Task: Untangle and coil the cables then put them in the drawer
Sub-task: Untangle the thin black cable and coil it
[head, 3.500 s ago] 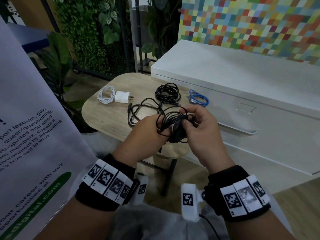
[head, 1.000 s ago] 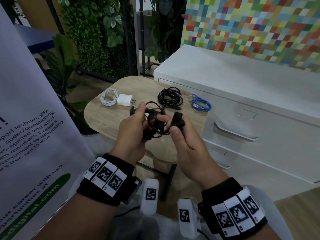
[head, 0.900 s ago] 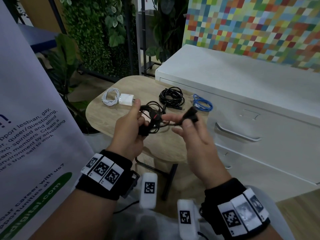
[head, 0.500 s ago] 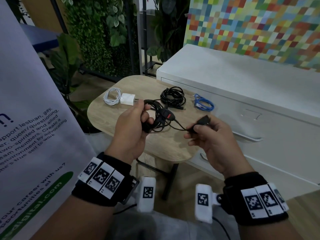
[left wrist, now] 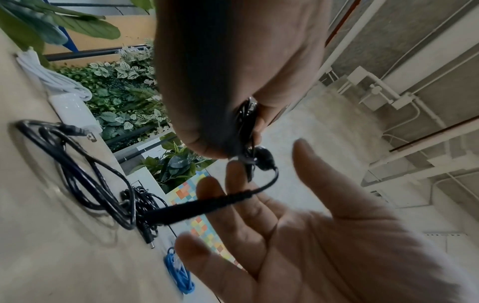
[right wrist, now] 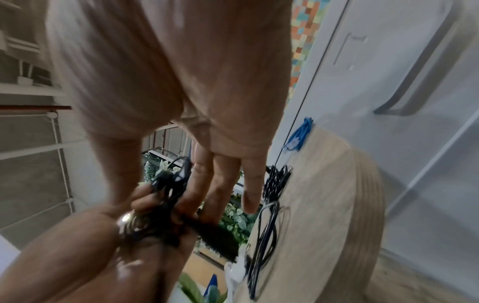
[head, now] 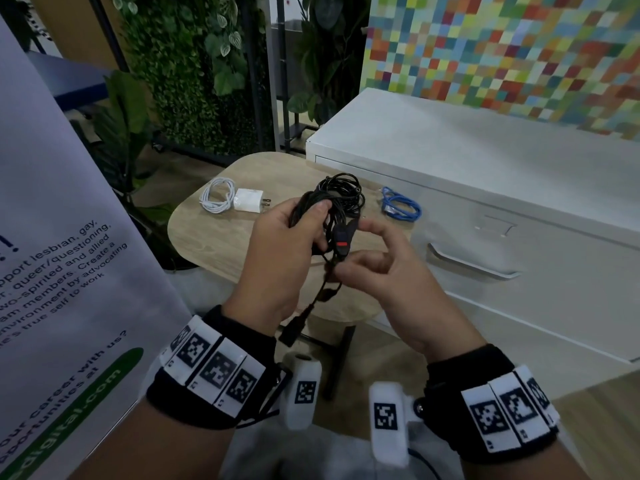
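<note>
The table (head: 207, 237) is pale wood-grain, matt. The black cable (head: 313, 209) has a smooth rubbery jacket with a faint sheen; its inline switch (head: 342, 239) is matt black plastic with a red insert. The charger (head: 248, 200) is glossy white plastic with metal prongs, beside a smooth white cable (head: 216, 199). The blue cable (head: 401, 209) looks plastic-coated. The cabinet (head: 519, 188) is smooth white, satin. The wristbands (head: 207, 368) are black cloth.
</note>
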